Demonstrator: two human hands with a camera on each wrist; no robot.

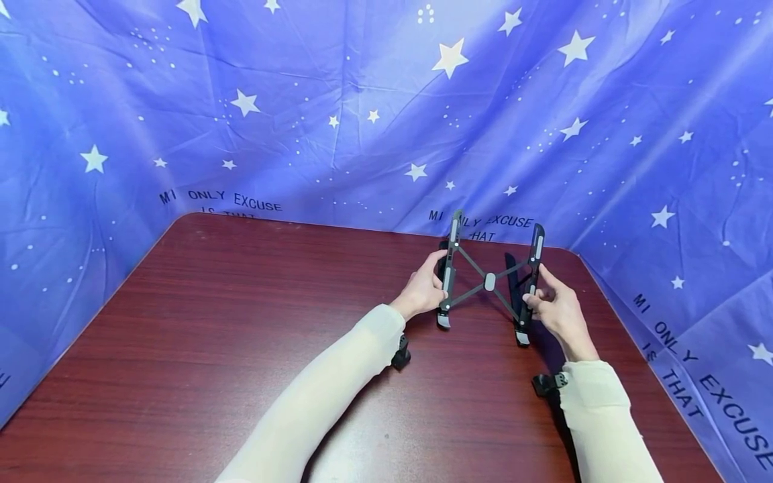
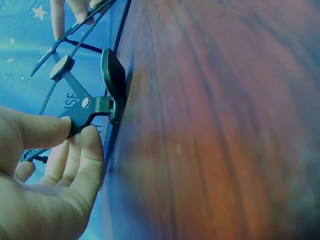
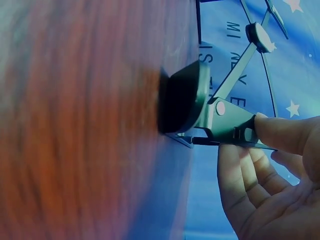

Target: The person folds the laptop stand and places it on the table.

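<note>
A black folding laptop stand (image 1: 490,282) is spread out at the right side of the table, its thin crossed bars meeting at a grey oval hub. My left hand (image 1: 423,287) grips the left side rail, thumb on one face and fingers on the other. On the right rail, my right hand (image 1: 558,310) has a pinch with thumb and fingers. In the left wrist view, a front hook (image 2: 114,80) of the stand is right by the table surface. The right wrist view shows the other front hook (image 3: 187,97), likewise close to the wood.
The dark red wooden table (image 1: 241,335) reaches from wall to wall of a blue star-patterned cloth (image 1: 338,100). Small black wrist devices (image 1: 546,384) sit below both cuffs. The cloth hangs close behind the stand and along the table's right edge.
</note>
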